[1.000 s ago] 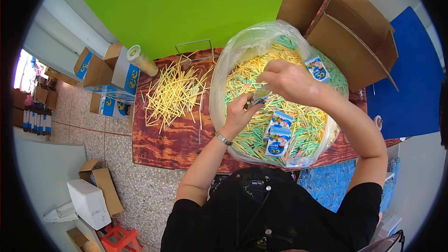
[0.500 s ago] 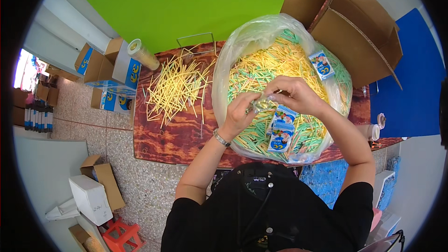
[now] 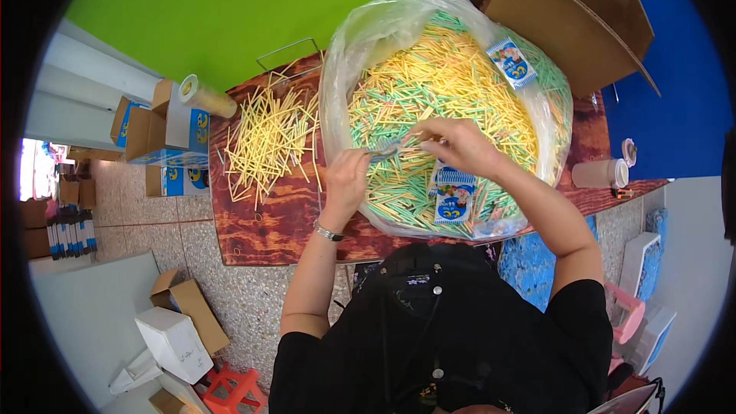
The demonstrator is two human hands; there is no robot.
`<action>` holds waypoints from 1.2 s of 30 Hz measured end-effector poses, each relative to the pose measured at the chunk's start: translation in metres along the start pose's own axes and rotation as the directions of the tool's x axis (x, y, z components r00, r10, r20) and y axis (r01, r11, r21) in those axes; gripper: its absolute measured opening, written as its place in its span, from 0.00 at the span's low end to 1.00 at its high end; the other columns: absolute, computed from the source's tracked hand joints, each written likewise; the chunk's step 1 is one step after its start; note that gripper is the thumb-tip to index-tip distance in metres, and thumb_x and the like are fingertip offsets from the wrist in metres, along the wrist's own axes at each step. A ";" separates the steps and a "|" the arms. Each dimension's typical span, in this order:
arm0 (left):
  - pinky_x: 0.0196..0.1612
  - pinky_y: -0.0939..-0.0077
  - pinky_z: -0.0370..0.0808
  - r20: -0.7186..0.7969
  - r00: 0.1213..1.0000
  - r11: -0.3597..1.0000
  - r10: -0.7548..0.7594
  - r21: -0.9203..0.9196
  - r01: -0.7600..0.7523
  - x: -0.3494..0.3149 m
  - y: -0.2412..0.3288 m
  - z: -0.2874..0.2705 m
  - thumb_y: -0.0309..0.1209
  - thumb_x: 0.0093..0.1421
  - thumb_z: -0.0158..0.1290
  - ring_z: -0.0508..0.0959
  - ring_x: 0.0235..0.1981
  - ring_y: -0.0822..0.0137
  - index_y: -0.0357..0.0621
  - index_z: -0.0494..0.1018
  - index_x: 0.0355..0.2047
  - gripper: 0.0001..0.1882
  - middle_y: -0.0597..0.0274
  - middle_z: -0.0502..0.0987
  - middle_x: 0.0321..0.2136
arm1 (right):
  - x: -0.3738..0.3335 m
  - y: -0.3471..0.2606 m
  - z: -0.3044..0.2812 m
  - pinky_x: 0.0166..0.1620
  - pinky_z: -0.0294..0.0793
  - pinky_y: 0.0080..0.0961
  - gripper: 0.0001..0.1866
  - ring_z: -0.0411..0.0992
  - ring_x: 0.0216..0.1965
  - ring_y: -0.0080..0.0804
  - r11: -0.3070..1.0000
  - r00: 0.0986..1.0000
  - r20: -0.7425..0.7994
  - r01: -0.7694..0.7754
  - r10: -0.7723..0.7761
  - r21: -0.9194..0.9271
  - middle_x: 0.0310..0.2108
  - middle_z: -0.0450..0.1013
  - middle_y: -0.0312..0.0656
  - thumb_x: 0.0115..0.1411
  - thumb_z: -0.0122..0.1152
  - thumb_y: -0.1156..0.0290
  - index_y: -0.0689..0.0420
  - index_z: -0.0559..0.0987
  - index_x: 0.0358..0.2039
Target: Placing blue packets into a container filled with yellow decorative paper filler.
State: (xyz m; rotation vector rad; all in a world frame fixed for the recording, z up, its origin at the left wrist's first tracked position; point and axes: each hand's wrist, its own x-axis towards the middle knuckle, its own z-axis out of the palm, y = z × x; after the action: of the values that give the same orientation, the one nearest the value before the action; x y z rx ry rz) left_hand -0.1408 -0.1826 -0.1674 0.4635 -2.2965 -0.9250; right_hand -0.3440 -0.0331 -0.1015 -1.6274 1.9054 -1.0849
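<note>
A small crinkled, see-through packet [image 3: 386, 149] is stretched between my hands, above a large clear plastic bag [image 3: 337, 80] of short yellow and green sticks [image 3: 452, 69]. My left hand [image 3: 349, 178] grips the packet's left end, its fingers closed. At the other end, the fingertips of my right hand [image 3: 458, 144] are pinched together; the exact contact is too small to make out. Just below my right hand, blue-and-white printed packets [image 3: 455, 205] lie overlapping on the sticks. Another such packet [image 3: 511, 63] rests on the bag's right rim.
Loose long yellow sticks [image 3: 272, 142] are heaped on the reddish wooden table [image 3: 284, 234], left of the bag. A clear tub [image 3: 207, 97] stands by a blue-and-white carton [image 3: 176, 126]. At right are a whitish tub [image 3: 599, 174] and a big cardboard box [image 3: 567, 11].
My hands have moved left, the left one further, and stand a little farther apart. The packet, bunched up before, is now drawn out between them. The whole view has shifted too.
</note>
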 end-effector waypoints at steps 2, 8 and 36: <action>0.34 0.60 0.72 0.079 0.996 0.999 -0.051 -0.011 0.052 0.001 -0.009 -0.001 0.27 0.63 0.49 0.76 0.31 0.48 0.34 0.75 0.34 0.08 0.47 0.76 0.28 | -0.020 0.015 -0.020 0.34 0.75 0.35 0.13 0.76 0.32 0.43 0.993 0.995 0.044 -0.082 0.086 -0.084 0.29 0.76 0.43 0.54 0.66 0.64 0.52 0.77 0.39; 0.31 0.55 0.70 0.319 0.932 0.984 -0.169 0.006 0.177 0.014 -0.045 0.008 0.35 0.66 0.47 0.75 0.27 0.45 0.37 0.73 0.31 0.13 0.44 0.74 0.25 | -0.066 0.019 -0.020 0.35 0.72 0.36 0.22 0.71 0.37 0.39 0.792 0.970 0.242 0.121 0.034 -0.598 0.30 0.69 0.39 0.39 0.74 0.52 0.52 0.75 0.28; 0.20 0.78 0.63 0.242 0.935 0.835 -0.261 -0.430 0.344 -0.002 0.021 0.045 0.35 0.54 0.64 0.64 0.17 0.80 0.37 0.74 0.21 0.15 0.67 0.70 0.14 | 0.010 0.000 -0.033 0.41 0.75 0.32 0.12 0.77 0.36 0.40 0.971 0.959 0.276 -0.119 0.059 0.206 0.37 0.77 0.47 0.58 0.62 0.70 0.59 0.78 0.42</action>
State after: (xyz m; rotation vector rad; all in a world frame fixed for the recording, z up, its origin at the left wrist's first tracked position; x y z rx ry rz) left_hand -0.1708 -0.1440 -0.1786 0.5607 -2.0729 -1.6889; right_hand -0.3699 -0.0332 -0.0794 -1.4661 1.6053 -0.9473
